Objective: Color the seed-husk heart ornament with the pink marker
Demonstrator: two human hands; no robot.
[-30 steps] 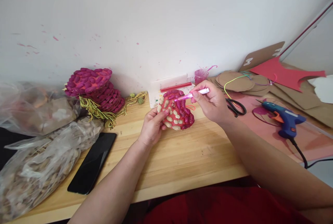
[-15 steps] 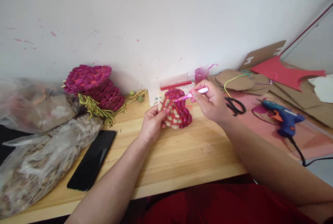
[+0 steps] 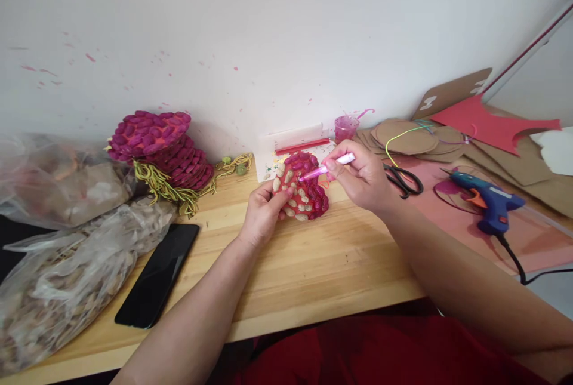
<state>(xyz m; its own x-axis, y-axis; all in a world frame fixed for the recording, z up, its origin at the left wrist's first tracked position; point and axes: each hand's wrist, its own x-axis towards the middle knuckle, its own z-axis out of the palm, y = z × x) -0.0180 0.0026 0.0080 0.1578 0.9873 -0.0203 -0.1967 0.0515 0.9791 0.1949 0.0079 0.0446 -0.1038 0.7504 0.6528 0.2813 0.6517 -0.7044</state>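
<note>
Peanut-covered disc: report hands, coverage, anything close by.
Left hand gripping disc. Right hand holding brush, tip at disc. Peanuts part magenta, part tan. Scissors near right hand.

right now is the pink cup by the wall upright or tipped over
Upright: just beyond the right hand, the pink cup stands with its rim uppermost. I cannot tell how full it is.

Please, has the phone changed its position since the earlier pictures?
No. Judged against the table, the phone keeps the same place and angle; both share the slight shift in view.
</note>
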